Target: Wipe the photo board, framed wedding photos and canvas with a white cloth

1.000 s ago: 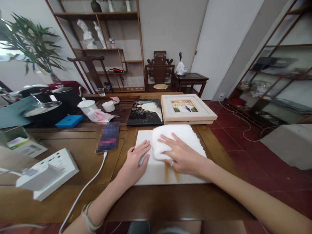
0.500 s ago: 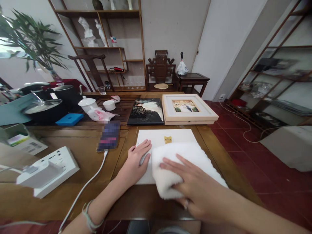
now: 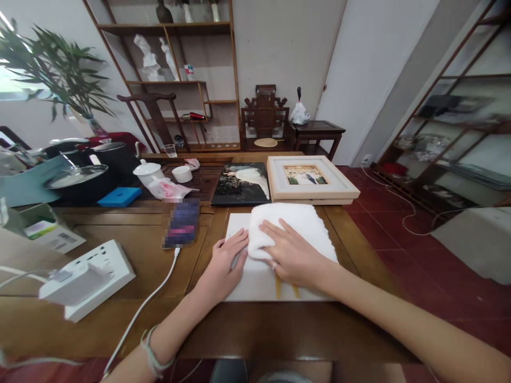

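Observation:
A white flat panel point(image 3: 255, 282) lies face down on the wooden table point(image 3: 139, 255) in front of me, with yellowish stand legs point(image 3: 278, 287) showing on it. My right hand point(image 3: 293, 252) lies flat, fingers stretched, pressing a white fluffy cloth point(image 3: 295, 226) onto the far half of the panel. My left hand point(image 3: 225, 260) rests flat on the panel's left edge, fingers extended, holding it down.
Behind the panel lie a dark photo print point(image 3: 241, 183) and a framed photo point(image 3: 309, 178). A phone point(image 3: 181, 223) on a white cable and a white power strip point(image 3: 90, 276) sit to the left. Pots, a teapot point(image 3: 147, 171) and a cup stand further back. Red tiled floor lies to the right.
Half a second ago the right hand had dragged the cloth to the panel's near edge; it has now pushed the cloth back to the far half. The left hand stayed put.

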A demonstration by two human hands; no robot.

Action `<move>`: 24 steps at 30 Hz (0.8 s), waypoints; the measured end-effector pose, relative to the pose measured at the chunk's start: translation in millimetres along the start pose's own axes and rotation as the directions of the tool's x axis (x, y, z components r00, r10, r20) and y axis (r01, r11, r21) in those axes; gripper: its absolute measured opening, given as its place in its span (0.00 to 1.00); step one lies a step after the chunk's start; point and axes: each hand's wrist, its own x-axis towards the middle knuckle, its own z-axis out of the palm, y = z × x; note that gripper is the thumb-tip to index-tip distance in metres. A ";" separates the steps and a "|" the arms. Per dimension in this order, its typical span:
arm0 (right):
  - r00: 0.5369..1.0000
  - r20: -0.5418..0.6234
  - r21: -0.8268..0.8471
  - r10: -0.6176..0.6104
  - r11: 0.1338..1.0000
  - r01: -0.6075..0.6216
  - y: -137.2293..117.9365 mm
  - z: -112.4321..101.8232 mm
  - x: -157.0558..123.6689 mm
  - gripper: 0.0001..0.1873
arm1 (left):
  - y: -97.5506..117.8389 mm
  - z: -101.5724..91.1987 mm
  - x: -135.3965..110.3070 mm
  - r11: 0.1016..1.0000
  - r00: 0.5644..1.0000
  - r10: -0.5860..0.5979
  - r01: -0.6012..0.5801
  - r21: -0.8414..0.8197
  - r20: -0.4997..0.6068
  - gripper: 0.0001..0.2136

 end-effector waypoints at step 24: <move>0.991 -0.044 0.059 0.130 0.990 -0.127 4.0 -0.9 23.6 0.19 | 7.0 -10.2 -4.8 0.984 0.991 -0.052 0.030 -0.175 -0.124 0.21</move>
